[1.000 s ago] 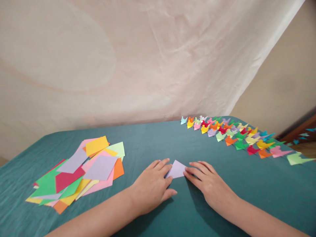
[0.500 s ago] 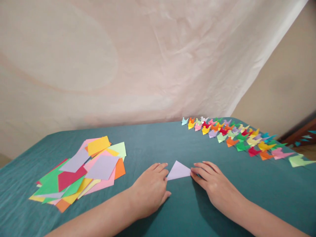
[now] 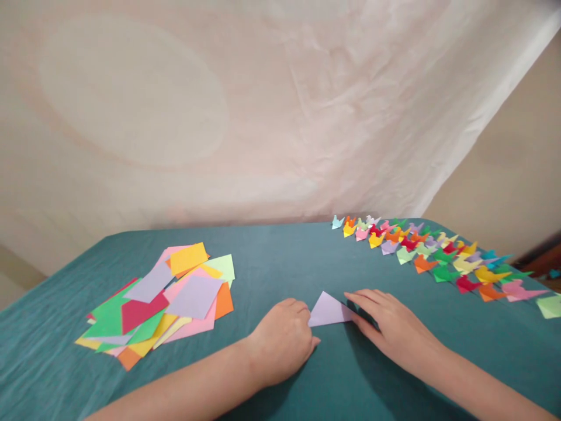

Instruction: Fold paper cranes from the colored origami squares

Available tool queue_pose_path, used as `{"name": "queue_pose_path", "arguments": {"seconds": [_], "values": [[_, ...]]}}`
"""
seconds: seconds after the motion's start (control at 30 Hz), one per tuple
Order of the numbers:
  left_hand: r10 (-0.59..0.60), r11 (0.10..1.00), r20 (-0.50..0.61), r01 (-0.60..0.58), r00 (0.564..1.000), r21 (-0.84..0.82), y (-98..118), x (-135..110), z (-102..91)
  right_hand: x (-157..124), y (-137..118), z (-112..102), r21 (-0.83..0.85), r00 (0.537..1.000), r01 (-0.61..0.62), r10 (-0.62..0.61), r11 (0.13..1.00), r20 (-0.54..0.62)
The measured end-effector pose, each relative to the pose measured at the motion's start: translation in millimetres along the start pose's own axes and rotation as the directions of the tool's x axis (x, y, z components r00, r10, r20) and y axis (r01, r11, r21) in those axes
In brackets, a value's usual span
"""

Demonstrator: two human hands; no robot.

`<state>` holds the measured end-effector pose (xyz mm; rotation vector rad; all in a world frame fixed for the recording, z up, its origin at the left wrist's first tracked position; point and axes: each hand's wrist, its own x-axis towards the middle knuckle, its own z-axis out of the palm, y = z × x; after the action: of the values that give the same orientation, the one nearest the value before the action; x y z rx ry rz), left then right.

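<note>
On the green cloth in front of me lies a folded lilac paper (image 3: 326, 310), a kite-like triangle with its peak pointing away. My left hand (image 3: 284, 339) has its fingers curled at the paper's left corner, pinning it there; their tips are partly hidden. At the right corner, my right hand (image 3: 383, 318) touches the paper with its thumb. Its index finger is raised, with a gap between it and the thumb, and the other fingers are stretched out behind.
To the left, loose coloured paper sheets (image 3: 195, 297) lie in an overlapping pile. Rows of small folded paper birds (image 3: 424, 264) stand along the right side of the green cloth (image 3: 280, 257). A pale hanging sheet (image 3: 263, 117) closes off the back.
My left fingers have curled inward at the paper's left corner. My right index finger has lifted away from the thumb. The whole view has shifted slightly, moving everything rightward in the picture.
</note>
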<state>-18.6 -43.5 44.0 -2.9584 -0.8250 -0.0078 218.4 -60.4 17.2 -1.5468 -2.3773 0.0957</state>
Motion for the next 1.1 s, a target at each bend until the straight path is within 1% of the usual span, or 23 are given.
{"name": "queue_pose_path", "arguments": {"seconds": [0.13,0.23,0.3,0.43,0.57,0.67,0.77,0.93,1.03,1.1], "values": [[0.01,1.0,-0.045,-0.011,0.999,-0.018,-4,0,6.0,16,-8,9,0.146,0.994,-0.079,0.067,0.986,0.09],[-0.048,0.995,-0.076,0.042,0.996,-0.087,-10,0,10.2,25,-11,11,0.246,0.984,-0.134,0.1,0.96,0.146],[-0.105,0.978,-0.081,0.088,0.991,-0.189,-15,1,12.4,28,-13,11,0.298,0.98,-0.159,0.114,0.941,0.164],[-0.216,0.895,-0.121,0.146,0.969,-0.422,-23,3,18.4,29,-14,11,0.369,0.979,-0.183,0.137,0.911,0.149],[-0.275,0.802,-0.145,0.144,0.95,-0.58,-25,5,29.1,26,-14,14,0.41,0.983,-0.174,0.132,0.895,0.128],[-0.3,0.75,-0.172,0.121,0.938,-0.65,-25,6,34.9,25,-14,15,0.438,0.99,-0.136,0.113,0.889,0.08],[-0.285,0.731,-0.206,0.073,0.936,-0.678,-25,5,34.1,24,-14,13,0.468,0.998,-0.059,0.058,0.882,0.018],[-0.205,0.749,-0.231,0.001,0.951,-0.662,-25,5,28.7,24,-13,8,0.49,0.992,0.111,-0.07,0.865,-0.102],[-0.197,0.769,-0.235,0.001,0.952,-0.64,-26,5,30.6,23,-10,10,0.464,0.977,0.185,-0.112,0.867,-0.181],[-0.198,0.774,-0.244,-0.001,0.949,-0.633,-27,5,33.1,23,-7,13,0.447,0.97,0.208,-0.126,0.87,-0.206]]}}
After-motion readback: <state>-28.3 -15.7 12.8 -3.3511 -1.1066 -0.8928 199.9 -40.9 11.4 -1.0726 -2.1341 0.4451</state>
